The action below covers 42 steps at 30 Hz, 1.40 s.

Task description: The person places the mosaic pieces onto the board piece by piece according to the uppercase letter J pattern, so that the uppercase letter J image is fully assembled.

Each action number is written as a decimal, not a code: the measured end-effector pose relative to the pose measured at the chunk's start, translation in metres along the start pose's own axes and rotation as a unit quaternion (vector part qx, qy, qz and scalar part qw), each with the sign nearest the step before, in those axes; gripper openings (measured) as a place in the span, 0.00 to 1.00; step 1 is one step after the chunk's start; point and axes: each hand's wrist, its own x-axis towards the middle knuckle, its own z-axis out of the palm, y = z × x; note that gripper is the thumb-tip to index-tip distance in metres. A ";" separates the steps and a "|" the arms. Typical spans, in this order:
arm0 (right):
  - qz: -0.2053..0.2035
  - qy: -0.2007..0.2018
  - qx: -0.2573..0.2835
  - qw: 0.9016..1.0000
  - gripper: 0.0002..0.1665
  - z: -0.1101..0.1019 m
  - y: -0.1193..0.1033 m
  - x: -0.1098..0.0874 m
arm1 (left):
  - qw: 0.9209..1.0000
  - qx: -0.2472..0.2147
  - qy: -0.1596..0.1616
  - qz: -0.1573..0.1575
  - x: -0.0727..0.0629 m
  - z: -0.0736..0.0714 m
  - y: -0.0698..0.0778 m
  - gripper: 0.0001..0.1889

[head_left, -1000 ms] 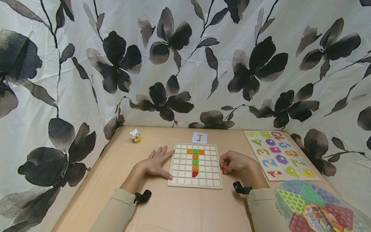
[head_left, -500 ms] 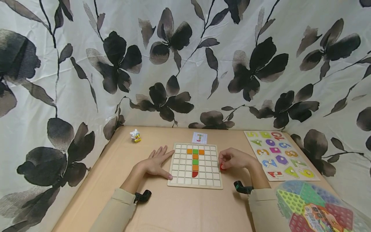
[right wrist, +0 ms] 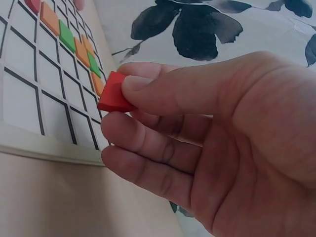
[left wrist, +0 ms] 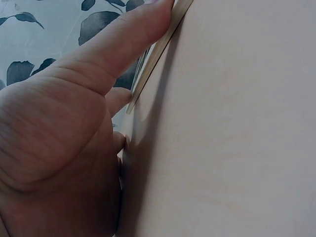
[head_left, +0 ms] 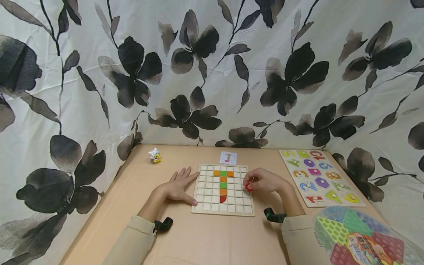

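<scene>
A wooden grid board [head_left: 203,204] lies on the table. Orange and green square tiles [head_left: 223,179] form a T shape on it, with a red round-cornered tile [head_left: 223,199] at the foot. Spread out flat, my left hand [head_left: 177,187] touches the board's left edge with thumb and forefinger; the left wrist view shows the thumb [left wrist: 123,42] at the wooden rim. My right hand [head_left: 265,181] pinches a small red tile [right wrist: 114,93] between thumb and fingers, over the board's right edge. The other fingers of that hand are loosely bent below the tile.
Behind the board lies a small pattern card [head_left: 228,157]. A white toy figure [head_left: 154,155] stands at the back left. To the right are a number puzzle board [head_left: 306,176] and a clear tub of coloured pieces [head_left: 364,235]. A floral curtain [head_left: 238,106] hangs behind the table.
My right hand has moved left with the red tile, from beside the board to over its right edge. The left hand has stayed still.
</scene>
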 end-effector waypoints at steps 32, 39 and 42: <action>-0.031 0.038 -0.011 0.999 0.09 0.032 -0.024 0.034 | 1.000 -0.005 0.003 0.008 0.002 0.002 -0.004 0.67; -0.034 0.052 -0.011 0.998 0.08 0.039 -0.026 0.040 | 1.000 -0.001 0.002 0.004 0.002 0.001 -0.003 0.66; -0.040 0.056 -0.007 0.998 0.07 0.043 -0.028 0.044 | 1.000 -0.005 0.003 0.004 0.001 0.000 -0.003 0.66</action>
